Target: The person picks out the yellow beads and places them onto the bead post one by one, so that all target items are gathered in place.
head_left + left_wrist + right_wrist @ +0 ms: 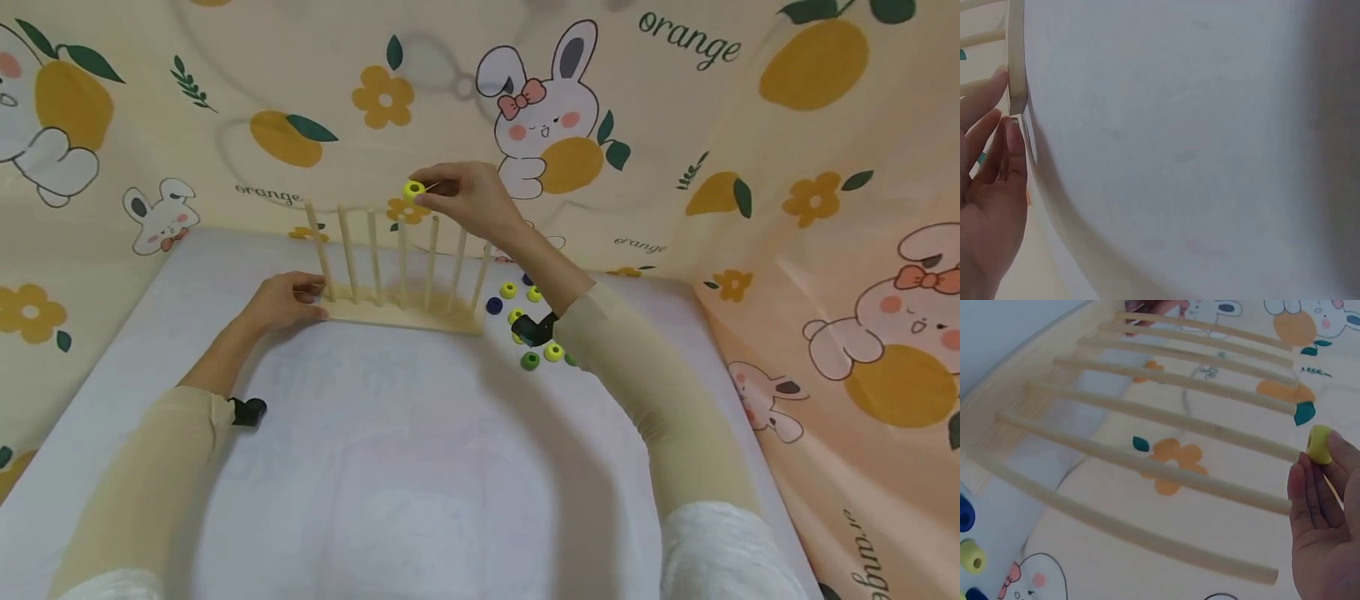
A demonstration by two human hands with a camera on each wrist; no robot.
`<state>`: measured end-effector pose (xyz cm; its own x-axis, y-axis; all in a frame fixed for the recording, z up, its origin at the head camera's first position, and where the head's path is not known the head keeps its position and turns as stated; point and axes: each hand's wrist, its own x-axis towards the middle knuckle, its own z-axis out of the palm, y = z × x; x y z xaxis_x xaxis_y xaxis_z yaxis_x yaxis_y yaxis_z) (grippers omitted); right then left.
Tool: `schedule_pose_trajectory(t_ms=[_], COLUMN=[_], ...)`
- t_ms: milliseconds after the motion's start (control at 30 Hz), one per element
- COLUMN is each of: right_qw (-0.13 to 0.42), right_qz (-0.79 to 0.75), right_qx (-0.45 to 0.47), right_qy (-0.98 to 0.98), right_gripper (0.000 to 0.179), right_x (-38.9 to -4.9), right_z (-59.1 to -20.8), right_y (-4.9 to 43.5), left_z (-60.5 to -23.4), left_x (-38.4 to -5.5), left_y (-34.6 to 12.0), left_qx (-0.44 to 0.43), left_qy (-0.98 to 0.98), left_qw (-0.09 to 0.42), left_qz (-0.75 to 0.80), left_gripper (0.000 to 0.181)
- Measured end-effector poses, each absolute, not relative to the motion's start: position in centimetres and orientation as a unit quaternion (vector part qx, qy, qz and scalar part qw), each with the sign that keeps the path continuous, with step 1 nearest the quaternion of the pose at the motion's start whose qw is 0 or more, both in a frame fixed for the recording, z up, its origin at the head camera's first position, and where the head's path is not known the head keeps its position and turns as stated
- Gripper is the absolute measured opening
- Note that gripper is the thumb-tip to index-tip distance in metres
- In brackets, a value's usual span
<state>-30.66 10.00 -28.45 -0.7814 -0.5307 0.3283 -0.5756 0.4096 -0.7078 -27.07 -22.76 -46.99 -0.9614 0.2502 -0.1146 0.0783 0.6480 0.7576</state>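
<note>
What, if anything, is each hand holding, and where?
Right hand: a yellow bead, pinched by its outer side. Left hand: the rack's wooden base, at its left end.

Cream rabbit-print cloth (667,125) behind a white tabletop (412,467)

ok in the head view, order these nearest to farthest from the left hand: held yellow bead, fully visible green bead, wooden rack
1. Wooden rack: its left end touches the left hand.
2. Held yellow bead: up and to the right, in the right hand.
3. Fully visible green bead: farthest right, past the rack's right end.
</note>
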Motion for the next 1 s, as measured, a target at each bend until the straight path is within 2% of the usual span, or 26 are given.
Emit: schedule_pose_trajectory(t_ms=[200,1000], right_qw=[0.018,-0.026], right_qz=[0.416,0.399], right_qx=[0.33,0.331], right_qy=[-0.847,-0.855], right_gripper=[0.029,0.033], right_x=[-30.8,-32.3], right_z=[-27.9,-27.8], right_y=[8.7,2.4], left_z=[-47.0,-47.2], left_x=[-27.3,-27.2], left_y=[-22.8,-22.7], left_qx=[0.092,0.1], left_qy=[0.899,0.904], left_qw=[0.118,0.105], left_qz=[0.411,0.402], left_gripper=[0.065,0.063])
